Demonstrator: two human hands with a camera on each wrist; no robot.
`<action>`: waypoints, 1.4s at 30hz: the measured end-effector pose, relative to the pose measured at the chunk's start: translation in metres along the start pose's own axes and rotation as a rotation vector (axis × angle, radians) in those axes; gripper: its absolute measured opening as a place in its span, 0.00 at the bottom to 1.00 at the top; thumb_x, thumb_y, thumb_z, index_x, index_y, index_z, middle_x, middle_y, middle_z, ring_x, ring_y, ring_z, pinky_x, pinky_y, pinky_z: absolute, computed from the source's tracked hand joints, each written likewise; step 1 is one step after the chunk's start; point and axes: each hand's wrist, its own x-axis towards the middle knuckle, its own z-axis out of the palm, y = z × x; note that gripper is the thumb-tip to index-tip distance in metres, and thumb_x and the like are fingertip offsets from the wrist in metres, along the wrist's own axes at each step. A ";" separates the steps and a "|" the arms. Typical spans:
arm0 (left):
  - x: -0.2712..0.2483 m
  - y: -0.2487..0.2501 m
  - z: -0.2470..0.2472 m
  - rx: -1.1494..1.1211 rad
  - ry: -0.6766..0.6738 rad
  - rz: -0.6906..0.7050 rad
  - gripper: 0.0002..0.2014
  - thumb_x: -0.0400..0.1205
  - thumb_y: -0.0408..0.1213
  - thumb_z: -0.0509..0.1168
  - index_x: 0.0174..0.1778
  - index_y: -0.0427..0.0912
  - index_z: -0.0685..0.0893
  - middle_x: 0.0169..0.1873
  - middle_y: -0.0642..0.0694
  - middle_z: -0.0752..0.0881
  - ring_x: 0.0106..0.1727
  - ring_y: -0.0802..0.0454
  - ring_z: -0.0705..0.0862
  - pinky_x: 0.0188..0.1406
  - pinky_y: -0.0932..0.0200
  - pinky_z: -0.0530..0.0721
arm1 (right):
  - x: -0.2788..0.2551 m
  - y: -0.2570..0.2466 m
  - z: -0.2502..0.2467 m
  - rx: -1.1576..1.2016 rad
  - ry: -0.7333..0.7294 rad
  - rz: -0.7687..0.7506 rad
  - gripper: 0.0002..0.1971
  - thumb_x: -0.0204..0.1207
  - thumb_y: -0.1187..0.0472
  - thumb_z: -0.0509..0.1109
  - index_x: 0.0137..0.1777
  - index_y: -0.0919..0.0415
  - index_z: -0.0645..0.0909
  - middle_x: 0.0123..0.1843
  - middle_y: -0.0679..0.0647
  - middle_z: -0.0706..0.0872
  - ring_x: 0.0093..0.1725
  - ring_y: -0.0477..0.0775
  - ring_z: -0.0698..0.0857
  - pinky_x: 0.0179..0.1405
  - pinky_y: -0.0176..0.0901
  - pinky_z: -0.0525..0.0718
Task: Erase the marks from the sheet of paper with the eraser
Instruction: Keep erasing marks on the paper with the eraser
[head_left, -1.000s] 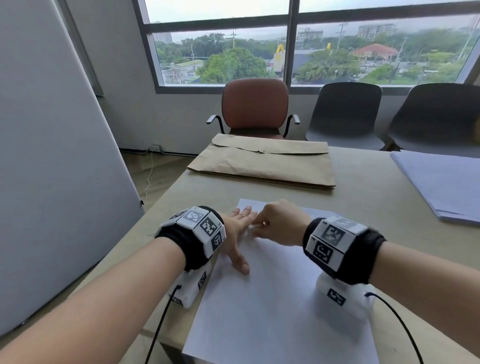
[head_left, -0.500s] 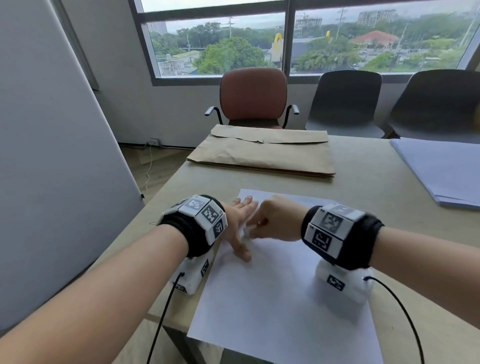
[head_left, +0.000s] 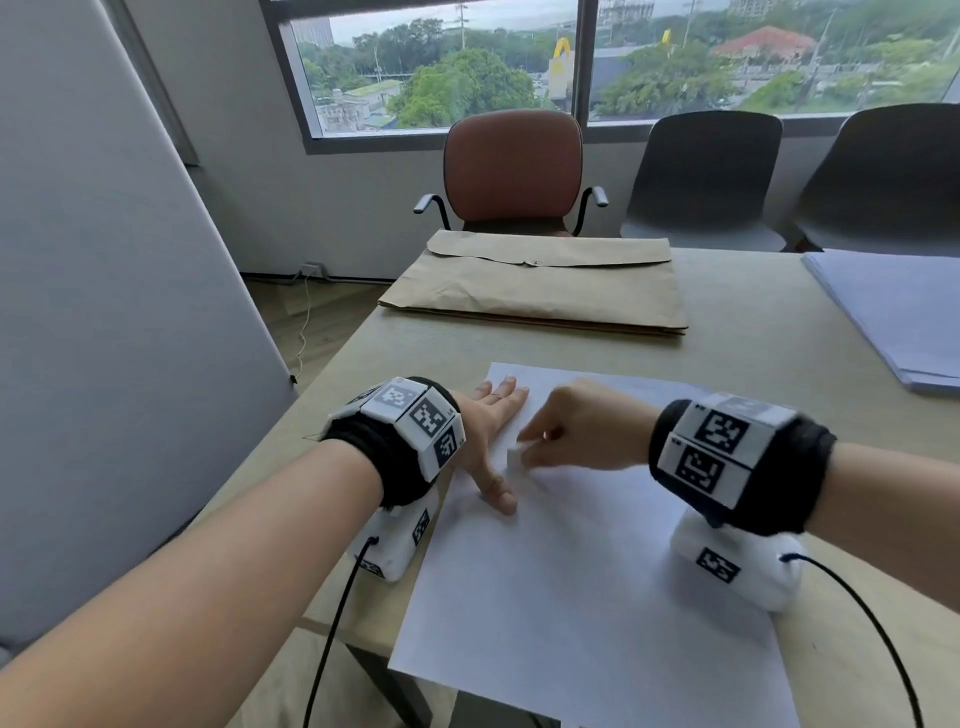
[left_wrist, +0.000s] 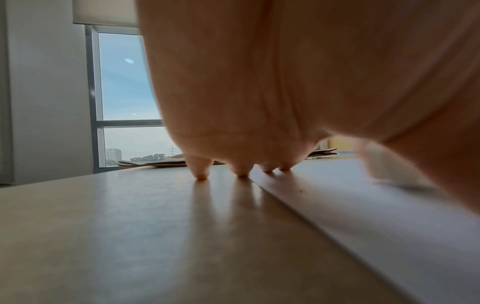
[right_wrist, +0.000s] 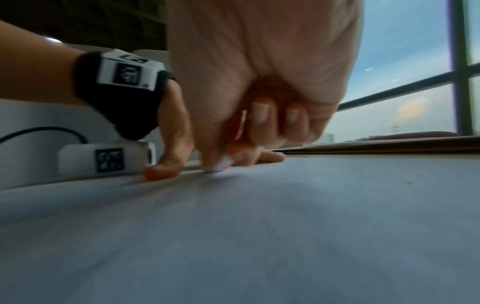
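Observation:
A white sheet of paper (head_left: 587, 561) lies on the beige table (head_left: 753, 322) in front of me. My left hand (head_left: 493, 421) lies flat with straight fingers across the sheet's upper left edge, thumb pressed on the paper. My right hand (head_left: 576, 431) pinches a small white eraser (head_left: 517, 457) and holds its tip down on the paper just right of the left thumb. In the right wrist view the eraser (right_wrist: 221, 164) touches the sheet (right_wrist: 259, 236) under my curled fingers. The left wrist view shows the fingertips (left_wrist: 201, 175) on the table and the blurred eraser (left_wrist: 389, 170). I make out no marks on the paper.
A brown paper envelope (head_left: 540, 286) lies at the table's far side. A stack of pale blue sheets (head_left: 898, 312) sits at the right edge. Behind the table stand a brown armchair (head_left: 511, 166) and two dark chairs (head_left: 701, 176). A grey partition (head_left: 104, 312) runs along the left.
My right hand with the eraser has slid a little toward me along the paper beside the left thumb. The left hand has stayed pressed on the sheet.

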 end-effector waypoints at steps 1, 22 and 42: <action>0.000 -0.001 -0.001 -0.009 -0.004 0.004 0.64 0.68 0.58 0.74 0.80 0.49 0.28 0.81 0.52 0.30 0.81 0.55 0.32 0.80 0.48 0.38 | 0.006 0.004 -0.003 -0.040 0.056 0.036 0.12 0.76 0.50 0.67 0.52 0.54 0.88 0.38 0.52 0.87 0.37 0.51 0.76 0.41 0.42 0.77; -0.002 0.000 -0.002 -0.007 -0.038 0.002 0.64 0.68 0.59 0.74 0.79 0.49 0.26 0.80 0.53 0.28 0.81 0.55 0.30 0.80 0.47 0.39 | 0.000 0.003 -0.002 -0.047 0.008 0.020 0.13 0.75 0.50 0.66 0.30 0.53 0.80 0.23 0.49 0.71 0.28 0.51 0.71 0.27 0.39 0.67; -0.005 0.001 -0.002 -0.018 -0.044 0.004 0.64 0.69 0.58 0.74 0.79 0.48 0.26 0.80 0.53 0.28 0.81 0.55 0.30 0.80 0.50 0.38 | -0.009 0.003 0.003 -0.013 -0.065 -0.027 0.13 0.75 0.48 0.66 0.40 0.57 0.86 0.23 0.48 0.72 0.26 0.47 0.71 0.34 0.40 0.72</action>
